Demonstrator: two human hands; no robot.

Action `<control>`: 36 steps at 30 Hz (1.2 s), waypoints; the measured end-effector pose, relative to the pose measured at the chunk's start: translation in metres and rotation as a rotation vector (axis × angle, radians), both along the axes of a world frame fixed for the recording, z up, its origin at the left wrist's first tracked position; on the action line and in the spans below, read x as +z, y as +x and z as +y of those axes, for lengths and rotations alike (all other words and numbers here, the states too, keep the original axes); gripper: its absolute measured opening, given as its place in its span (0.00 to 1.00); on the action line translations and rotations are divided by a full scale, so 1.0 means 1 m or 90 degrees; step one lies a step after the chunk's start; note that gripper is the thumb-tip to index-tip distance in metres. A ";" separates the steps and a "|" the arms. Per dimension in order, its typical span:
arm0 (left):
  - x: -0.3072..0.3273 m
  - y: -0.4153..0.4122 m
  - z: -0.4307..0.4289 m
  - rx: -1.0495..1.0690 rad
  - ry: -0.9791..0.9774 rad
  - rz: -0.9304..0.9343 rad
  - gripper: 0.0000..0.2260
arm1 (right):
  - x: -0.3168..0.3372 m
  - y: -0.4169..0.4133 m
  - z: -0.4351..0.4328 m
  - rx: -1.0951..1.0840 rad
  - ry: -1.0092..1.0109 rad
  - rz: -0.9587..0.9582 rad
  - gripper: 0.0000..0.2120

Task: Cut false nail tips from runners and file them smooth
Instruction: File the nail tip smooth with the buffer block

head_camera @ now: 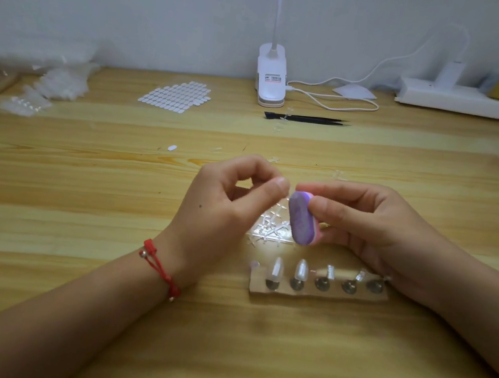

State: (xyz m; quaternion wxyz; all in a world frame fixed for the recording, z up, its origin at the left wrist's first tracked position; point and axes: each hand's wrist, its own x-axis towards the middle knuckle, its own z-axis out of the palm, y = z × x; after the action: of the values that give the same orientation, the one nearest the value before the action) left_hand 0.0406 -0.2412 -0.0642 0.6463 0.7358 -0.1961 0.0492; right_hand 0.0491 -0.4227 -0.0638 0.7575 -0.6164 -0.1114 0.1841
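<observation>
My left hand [229, 208] pinches a small clear nail tip [287, 190] between thumb and forefinger, pressed against the top of a purple and pink buffer block [301, 217]. My right hand [364, 226] grips that block upright. Under both hands lies a heap of clear plastic runners [271, 231]. In front of it a wooden holder [317, 288] has several metal stands; two carry clear nail tips [275, 270].
Black tweezers [306, 119] lie near a white clip lamp [270, 77] at the back. A sheet of adhesive tabs [176, 96] and bags of clear nail tips [59, 84] are back left. A white power strip [456, 98] sits back right.
</observation>
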 end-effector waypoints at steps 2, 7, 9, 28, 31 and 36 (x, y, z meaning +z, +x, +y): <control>0.000 -0.001 -0.002 -0.007 0.030 -0.006 0.07 | 0.000 0.000 0.000 -0.010 0.005 -0.001 0.14; 0.000 0.000 0.000 0.003 0.012 -0.005 0.08 | 0.000 0.000 0.000 -0.010 0.014 0.010 0.15; 0.000 0.000 0.000 -0.008 0.029 0.001 0.07 | 0.000 0.000 0.000 -0.019 0.019 0.009 0.14; 0.001 0.002 -0.002 0.009 -0.014 0.022 0.07 | 0.001 0.000 0.001 -0.032 0.015 0.013 0.14; 0.000 0.002 -0.003 -0.013 0.020 0.011 0.07 | 0.000 0.001 0.001 -0.038 0.027 0.012 0.14; 0.000 0.000 -0.004 -0.011 0.012 -0.005 0.06 | 0.000 0.002 0.001 -0.076 0.075 0.023 0.10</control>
State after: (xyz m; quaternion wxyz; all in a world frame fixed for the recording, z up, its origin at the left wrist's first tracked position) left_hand 0.0402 -0.2454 -0.0638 0.6391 0.7399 -0.2052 0.0447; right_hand 0.0511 -0.4222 -0.0640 0.8040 -0.5726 -0.0716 0.1431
